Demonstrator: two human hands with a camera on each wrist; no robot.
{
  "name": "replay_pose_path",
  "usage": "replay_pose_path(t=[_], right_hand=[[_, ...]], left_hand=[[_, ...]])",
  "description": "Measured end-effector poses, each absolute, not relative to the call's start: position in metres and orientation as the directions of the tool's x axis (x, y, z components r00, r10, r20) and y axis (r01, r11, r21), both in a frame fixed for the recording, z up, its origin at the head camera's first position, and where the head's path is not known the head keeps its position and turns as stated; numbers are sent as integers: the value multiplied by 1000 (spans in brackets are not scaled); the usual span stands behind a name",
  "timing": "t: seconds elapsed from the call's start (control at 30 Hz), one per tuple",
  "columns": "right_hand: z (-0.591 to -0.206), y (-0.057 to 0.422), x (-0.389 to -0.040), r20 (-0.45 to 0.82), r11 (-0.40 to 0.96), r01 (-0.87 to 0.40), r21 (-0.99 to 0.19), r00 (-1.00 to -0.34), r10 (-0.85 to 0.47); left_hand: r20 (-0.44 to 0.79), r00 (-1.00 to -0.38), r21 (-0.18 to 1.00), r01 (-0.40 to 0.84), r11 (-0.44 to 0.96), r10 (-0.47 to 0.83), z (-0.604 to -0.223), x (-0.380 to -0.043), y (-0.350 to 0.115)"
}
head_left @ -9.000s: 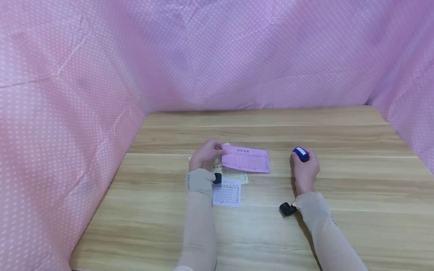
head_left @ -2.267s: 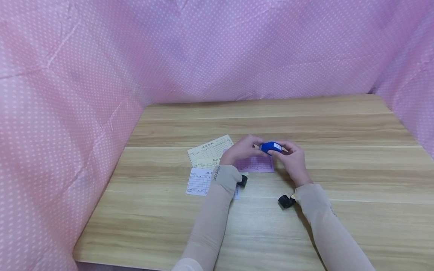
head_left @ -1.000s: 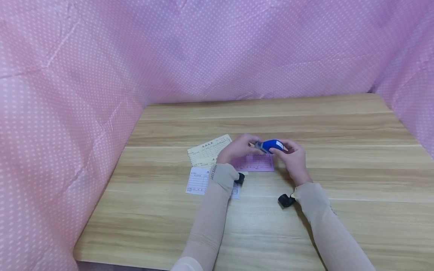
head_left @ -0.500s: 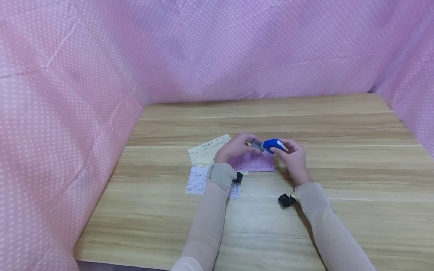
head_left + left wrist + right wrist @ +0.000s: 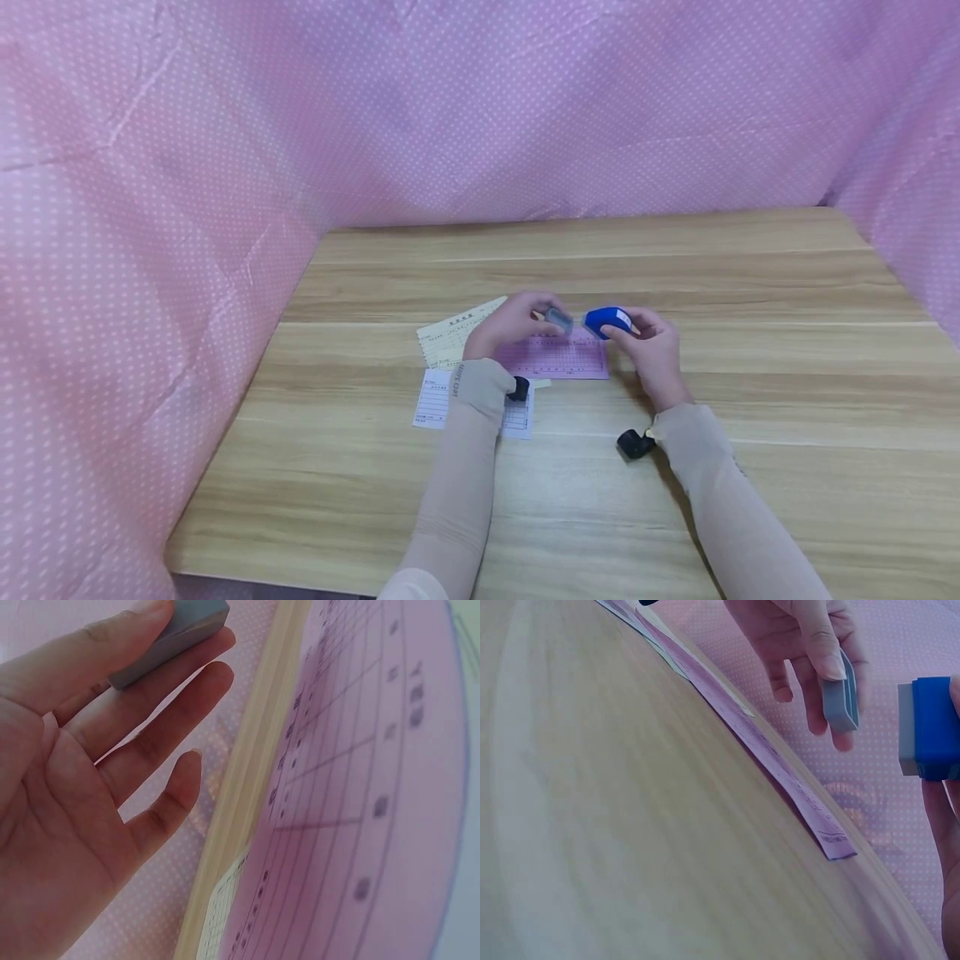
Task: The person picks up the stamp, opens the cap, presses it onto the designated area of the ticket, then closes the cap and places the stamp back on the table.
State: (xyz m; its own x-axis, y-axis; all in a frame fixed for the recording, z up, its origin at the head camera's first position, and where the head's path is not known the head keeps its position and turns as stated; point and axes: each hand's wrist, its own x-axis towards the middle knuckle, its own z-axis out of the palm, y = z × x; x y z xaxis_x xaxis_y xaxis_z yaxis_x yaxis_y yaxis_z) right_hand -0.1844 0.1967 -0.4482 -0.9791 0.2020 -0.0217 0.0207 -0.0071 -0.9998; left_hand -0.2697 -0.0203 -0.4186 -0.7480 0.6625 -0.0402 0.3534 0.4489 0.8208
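Observation:
My right hand (image 5: 654, 352) grips a blue stamp (image 5: 607, 320) with a white label on its end, above the table. The stamp's grey face end points left, uncovered. Between thumb and fingers my left hand (image 5: 516, 323) pinches a grey cap (image 5: 558, 320), held apart from the stamp by a small gap. The left wrist view shows that cap (image 5: 180, 637) between thumb and forefinger, the other fingers spread. In the right wrist view the stamp (image 5: 936, 727) and the hollow cap (image 5: 841, 697) face each other. Below both hands lies a pink printed slip (image 5: 555, 358).
Yellowish slips (image 5: 453, 337) and a white slip (image 5: 432, 400) lie on the wooden table (image 5: 585, 517), partly under the left hand and sleeve. Black wrist cameras (image 5: 636, 444) sit at both cuffs. A pink dotted cloth (image 5: 480, 108) hangs behind and to the side.
Earlier the left hand held the pink slip, then took hold of the stamp's end. The cap has come off the stamp and moved left with the left hand; the right hand stayed nearly still.

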Motion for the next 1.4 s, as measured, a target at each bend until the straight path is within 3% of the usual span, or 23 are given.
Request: replay_pose_path(t=[0.4, 0.77, 1.0, 1.17, 1.4], right_hand=[[-447, 198, -184, -32, 6, 34, -999, -977, 210], [-446, 198, -184, -46, 34, 54, -998, -978, 201], [-445, 197, -184, -64, 67, 79, -995, -976, 207], [-446, 196, -184, -68, 65, 84, -994, -974, 214], [-446, 196, -184, -71, 63, 86, -994, -975, 211]], left_hand=[[-74, -800, 846, 266, 462, 596, -418, -273, -43], [-111, -858, 926, 94, 365, 502, -418, -270, -76], [-95, -888, 934, 76, 348, 449, -418, -267, -106], [-139, -907, 961, -26, 276, 397, -417, -262, -121], [-127, -931, 957, -23, 290, 343, -420, -259, -135]])
